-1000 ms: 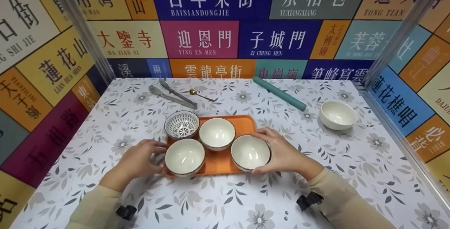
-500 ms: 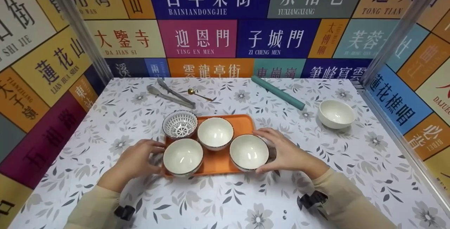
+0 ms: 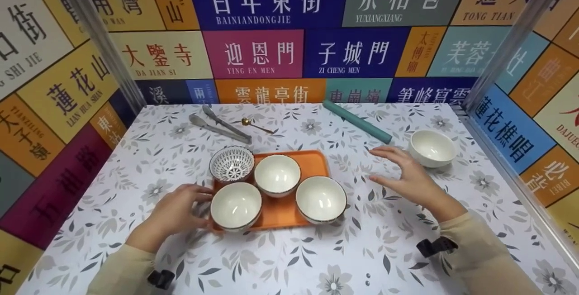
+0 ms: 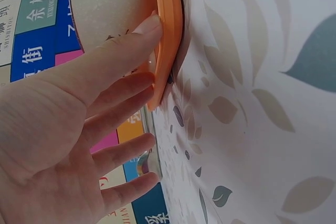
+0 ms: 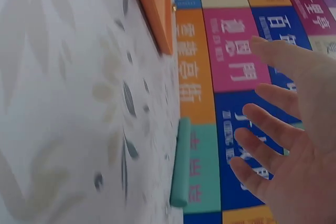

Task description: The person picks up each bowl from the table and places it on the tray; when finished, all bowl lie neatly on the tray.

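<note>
On an orange tray [image 3: 312,161] stand several bowls: a black-and-white patterned bowl [image 3: 232,164] at the back left, a white bowl [image 3: 277,175] in the middle, another white bowl [image 3: 236,206] at the front left and a dark-rimmed bowl [image 3: 321,199] at the right. My left hand [image 3: 178,211] is at the tray's left end, beside the front-left bowl. In the left wrist view its thumb and index fingertips meet the tray's edge, and the other fingers are spread. Right of the tray my right hand [image 3: 414,182] is in the air with nothing in it, near a lone white bowl [image 3: 433,149].
Metal tongs [image 3: 220,125] and a small gold spoon [image 3: 257,126] lie behind the tray. A green stick [image 3: 357,121] lies towards the back right. Printed panels [image 3: 253,53] wall in the flower-patterned table [image 3: 289,259].
My right hand has come off the dark-rimmed bowl and moved right, towards the lone white bowl. The left hand stays at the tray's left end, and the bowls keep their places.
</note>
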The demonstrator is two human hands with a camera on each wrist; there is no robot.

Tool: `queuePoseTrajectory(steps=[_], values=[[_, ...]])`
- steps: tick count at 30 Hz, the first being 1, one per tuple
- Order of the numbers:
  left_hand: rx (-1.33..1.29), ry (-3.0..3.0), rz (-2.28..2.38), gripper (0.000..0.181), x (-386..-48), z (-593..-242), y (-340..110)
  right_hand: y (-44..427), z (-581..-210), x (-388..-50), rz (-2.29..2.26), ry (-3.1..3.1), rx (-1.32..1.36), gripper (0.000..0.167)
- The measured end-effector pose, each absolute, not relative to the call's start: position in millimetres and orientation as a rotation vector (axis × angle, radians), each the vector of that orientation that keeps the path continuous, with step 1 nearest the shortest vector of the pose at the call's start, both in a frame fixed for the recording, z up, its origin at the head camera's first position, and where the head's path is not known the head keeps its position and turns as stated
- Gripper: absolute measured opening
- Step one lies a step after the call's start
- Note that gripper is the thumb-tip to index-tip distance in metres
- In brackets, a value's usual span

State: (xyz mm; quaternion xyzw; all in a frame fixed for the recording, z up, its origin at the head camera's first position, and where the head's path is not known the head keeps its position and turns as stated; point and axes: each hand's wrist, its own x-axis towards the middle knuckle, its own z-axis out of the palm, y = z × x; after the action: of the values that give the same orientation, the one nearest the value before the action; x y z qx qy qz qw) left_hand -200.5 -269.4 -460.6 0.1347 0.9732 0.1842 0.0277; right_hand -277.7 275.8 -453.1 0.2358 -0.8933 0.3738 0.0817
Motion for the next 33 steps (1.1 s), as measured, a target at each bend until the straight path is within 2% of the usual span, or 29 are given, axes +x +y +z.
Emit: queuePoseTrajectory(steps=[14, 25, 33], values=[[0.421, 3.018, 0.528, 0.058, -201, -461, -269, 357, -446, -302, 0.877, -2.74, 0.399, 0.076], [0.401, 3.002, 0.54, 0.058, -201, -459, -268, 400, -452, -317, 0.766, -2.905, 0.115, 0.105], [0.422, 3.009, 0.53, 0.055, -201, -457, -268, 416, -457, -324, 0.829, -2.983, 0.032, 0.117]])
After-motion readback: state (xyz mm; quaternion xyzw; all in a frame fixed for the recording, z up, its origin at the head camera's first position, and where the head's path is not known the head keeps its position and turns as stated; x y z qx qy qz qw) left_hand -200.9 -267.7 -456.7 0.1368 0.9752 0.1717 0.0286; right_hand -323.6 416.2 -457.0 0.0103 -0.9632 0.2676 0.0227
